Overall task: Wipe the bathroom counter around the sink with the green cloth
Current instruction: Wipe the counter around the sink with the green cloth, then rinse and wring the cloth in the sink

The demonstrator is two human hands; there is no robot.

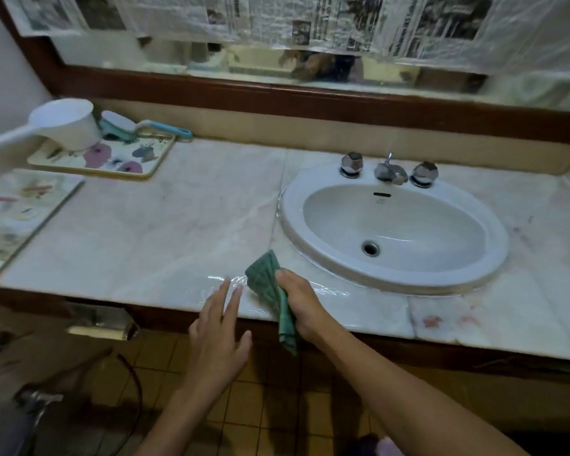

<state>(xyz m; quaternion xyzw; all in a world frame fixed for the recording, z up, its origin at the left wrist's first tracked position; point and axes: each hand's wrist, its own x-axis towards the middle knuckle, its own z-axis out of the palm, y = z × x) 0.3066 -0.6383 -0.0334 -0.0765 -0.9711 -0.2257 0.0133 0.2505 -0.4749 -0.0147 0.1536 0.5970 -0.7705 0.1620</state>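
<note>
My right hand [301,304] clenches the green cloth [270,291] at the counter's [165,232] front edge, just left of the sink [392,232] — my left hand [219,337] hovers beside it, fingers released. Water glistens there; by my reckoning, wiping has barely started. One sink, two tap knobs, one spout, two trays.

Counter [185,225] left of sink [494,232] open (trays [119,169] far-left).

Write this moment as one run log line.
right hand: grips green cloth on counter | left hand: open | spot: front-left of sink
</note>
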